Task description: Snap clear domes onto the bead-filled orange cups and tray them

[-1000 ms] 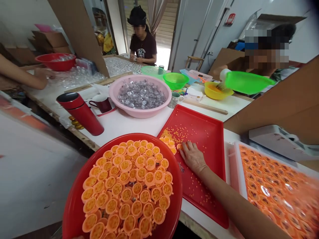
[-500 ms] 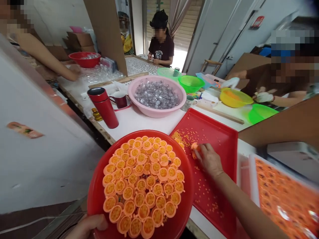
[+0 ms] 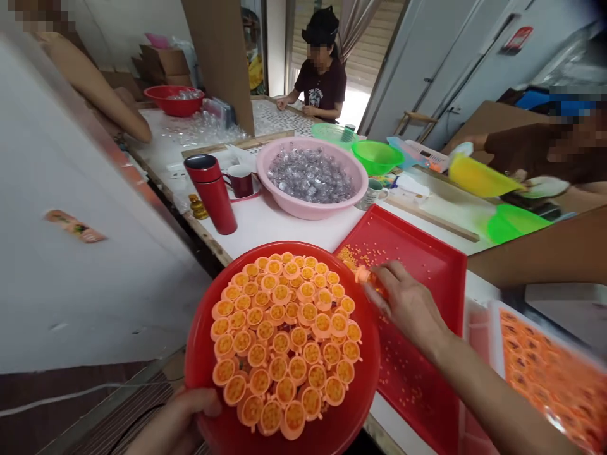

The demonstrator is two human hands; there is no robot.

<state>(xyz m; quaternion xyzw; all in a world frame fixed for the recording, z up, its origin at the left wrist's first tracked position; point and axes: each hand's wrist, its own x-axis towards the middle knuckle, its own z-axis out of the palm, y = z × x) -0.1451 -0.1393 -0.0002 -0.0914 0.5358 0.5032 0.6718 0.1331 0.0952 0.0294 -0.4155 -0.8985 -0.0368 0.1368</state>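
My left hand (image 3: 192, 411) grips the near left rim of a red basin (image 3: 202, 354), thumb over the edge. Inside the basin lie many small orange toy cups (image 3: 281, 342) with saucer-like rims and handles, filled with yellow-orange beads. My right hand (image 3: 410, 300) pinches an orange toy cup (image 3: 363, 275) between thumb and fingers, near the basin's right rim. It is above a red tray (image 3: 422, 253), and fingers hide part of what it holds. Loose yellow beads (image 3: 348, 256) are heaped at the tray's left corner, with others scattered across it.
A pink basin (image 3: 310, 212) of clear plastic pieces stands behind, near a red flask (image 3: 213, 196) and a mug (image 3: 239, 183). At right is a white-edged box of orange pieces (image 3: 545, 360). A co-worker on the right handles a yellow bowl (image 3: 478, 177); other people are at left and back.
My right hand has moved left with the orange cup, from over the tray towards the basin's rim. The view has shifted slightly. The co-worker's yellow bowl is now tilted.
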